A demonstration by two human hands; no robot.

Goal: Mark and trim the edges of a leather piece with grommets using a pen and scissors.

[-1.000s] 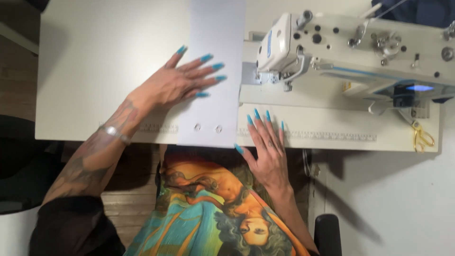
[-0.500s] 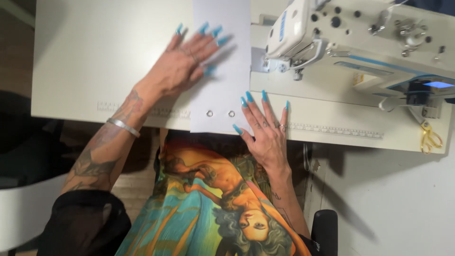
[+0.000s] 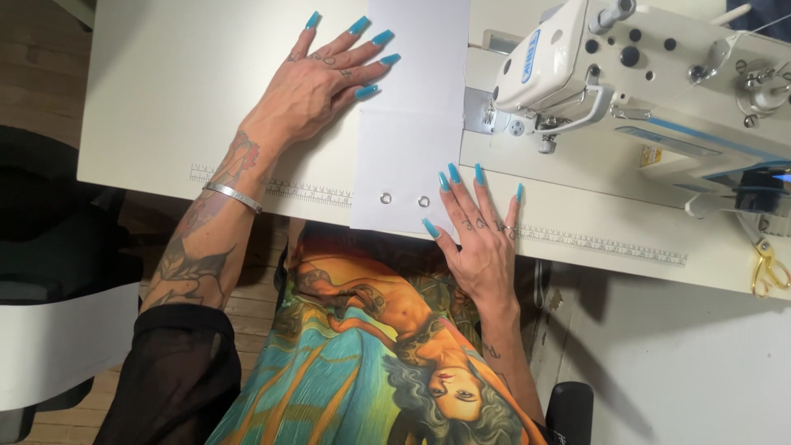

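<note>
Cream sewing table (image 3: 165, 107): my left hand (image 3: 317, 82) and right hand (image 3: 482, 239), fingers spread flat, are pressing a white two-eyelet fabric strip (image 3: 408, 140), seemingly unstitched, beside the white sewing machine (image 3: 626, 74).

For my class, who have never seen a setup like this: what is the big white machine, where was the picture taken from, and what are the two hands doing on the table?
The picture comes from a camera worn on the person's head, looking down at their own arms and lap. The big white machine is an industrial sewing machine, set on a pale work table with ruler markings along its front edge. On the table lies a strip of white fabric with two small metal eyelets near its lower end. The left hand lies flat on the strip's left edge, and the right hand presses its fingertips on the lower right corner. Neither hand grips anything; both only hold the fabric flat. Gold-handled scissors lie at the far right.
</note>
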